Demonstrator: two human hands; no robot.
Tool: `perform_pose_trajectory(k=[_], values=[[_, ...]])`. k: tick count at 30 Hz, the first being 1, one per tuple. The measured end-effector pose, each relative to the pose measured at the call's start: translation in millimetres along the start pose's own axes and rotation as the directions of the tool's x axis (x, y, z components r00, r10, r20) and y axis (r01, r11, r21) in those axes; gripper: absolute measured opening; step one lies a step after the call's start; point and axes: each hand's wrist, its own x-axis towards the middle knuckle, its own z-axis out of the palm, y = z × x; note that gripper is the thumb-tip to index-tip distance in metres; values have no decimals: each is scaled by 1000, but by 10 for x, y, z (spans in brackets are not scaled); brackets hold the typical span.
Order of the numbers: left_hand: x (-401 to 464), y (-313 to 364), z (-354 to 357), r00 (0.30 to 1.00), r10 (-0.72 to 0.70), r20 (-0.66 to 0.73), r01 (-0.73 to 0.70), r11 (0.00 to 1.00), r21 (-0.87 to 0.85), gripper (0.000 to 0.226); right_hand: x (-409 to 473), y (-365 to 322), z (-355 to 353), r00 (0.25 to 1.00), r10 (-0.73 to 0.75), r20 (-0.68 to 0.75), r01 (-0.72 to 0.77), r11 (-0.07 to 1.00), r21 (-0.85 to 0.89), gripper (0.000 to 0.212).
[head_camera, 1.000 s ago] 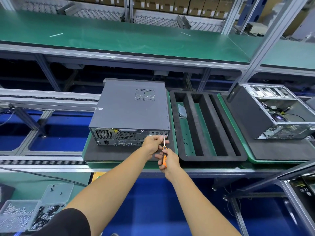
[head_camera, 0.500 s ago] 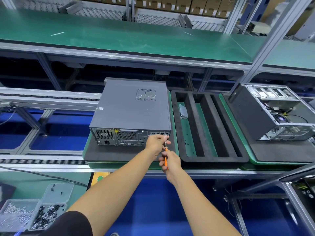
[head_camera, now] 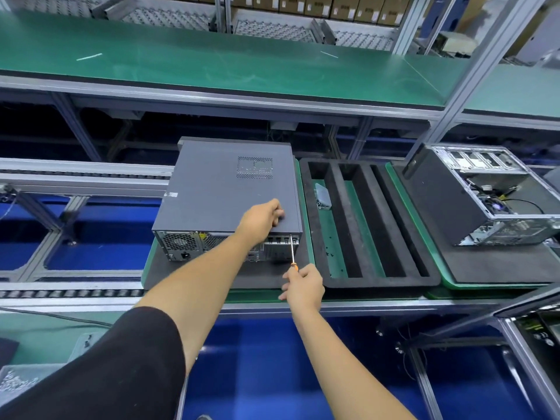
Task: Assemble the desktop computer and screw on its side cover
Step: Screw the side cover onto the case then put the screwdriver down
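Head view: the right hand [head_camera: 304, 287] grips an orange-handled screwdriver [head_camera: 292, 253], its tip at the rear upper edge of the grey computer [head_camera: 221, 192]. Just above it, the left hand [head_camera: 262, 218] rests on the side cover [head_camera: 212, 177], fingers curled, grasping nothing.

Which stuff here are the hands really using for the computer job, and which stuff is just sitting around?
In use: closed computer, side cover, screwdriver, left hand, right hand.

Sitting around: black foam tray, open computer, screw bins, cardboard boxes.
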Motion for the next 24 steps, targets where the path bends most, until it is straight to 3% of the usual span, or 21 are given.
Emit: perform_pose_trajectory(k=[2, 4, 7, 8, 10, 12, 14, 16, 18, 20, 22, 24], values=[[-2, -50, 25, 1000, -4, 4, 4, 999, -37, 18, 43, -1, -22, 990, 107, 89, -122, 976, 179, 17], [-1, -61, 7, 1000, 11, 5, -11, 998, -60, 19, 95, -37, -90, 940, 246, 236, -317, 885, 341, 15], [23, -89, -14, 999, 40, 6, -40, 996, -79, 21, 117, -60, -154, 879, 313, 360, -444, 812, 379, 18], [25, -99, -16, 999, 51, 5, -51, 996, -73, 21, 115, -66, -139, 884, 306, 353, -434, 817, 380, 18], [29, -132, -7, 997, 73, -1, -73, 996, -59, 22, 78, -69, -92, 951, 206, 230, -275, 904, 328, 11], [27, -145, -3, 996, 90, -6, -90, 995, -40, 22, 20, -69, -28, 998, 50, 34, -54, 988, 144, 17], [25, -143, -9, 995, 98, -7, -98, 995, -33, 21, 4, -56, 14, 988, -93, -121, 85, 994, -71, 24], [33, -157, 1, 994, 106, -10, -106, 994, -25, 21, 6, -30, 26, 991, -107, -83, 105, 994, -35, 25], [36, -161, 10, 994, 110, -12, -110, 994, -10, 21, 62, -16, 4, 989, 82, 122, -115, 948, 295, 24], [42, -170, 13, 993, 113, -16, -113, 994, -4, 21, 79, -35, -40, 888, 236, 395, -431, 727, 535, 24], [50, -169, 14, 993, 114, -16, -114, 993, -7, 22, 91, -36, -49, 834, 264, 484, -526, 645, 554, 24], [50, -170, 12, 994, 109, -16, -109, 994, -14, 22, 78, -58, -42, 854, 264, 448, -482, 725, 492, 19]])
